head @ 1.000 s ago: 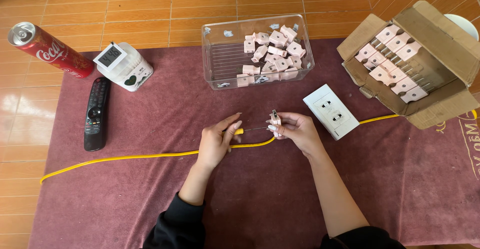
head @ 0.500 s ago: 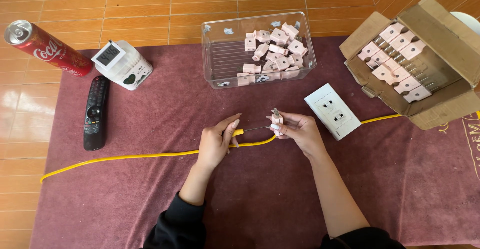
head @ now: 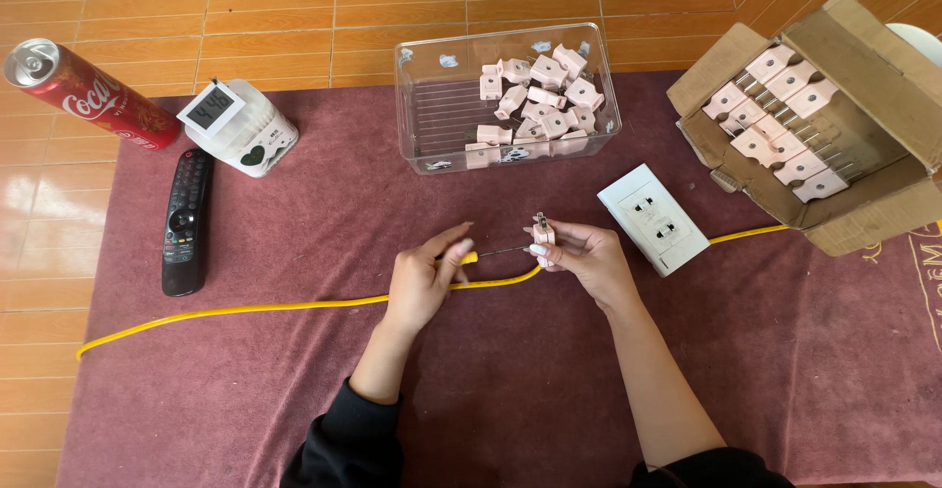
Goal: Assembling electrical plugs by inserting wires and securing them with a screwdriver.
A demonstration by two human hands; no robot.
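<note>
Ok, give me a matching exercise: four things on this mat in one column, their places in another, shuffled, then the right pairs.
Things:
1. pink plug
2. remote control
3. white socket
4. clear bin

Places:
A. on the mat's left side, below the red can
B. in the right hand
C. between the right hand and the cardboard box
D. at the mat's far edge, holding loose pink plugs

Pairs: 1-B, 2-A, 3-C, 4-D

Both hands point(head: 422, 277) point(head: 581, 257) close together, fingers pinched, palms inward.
</note>
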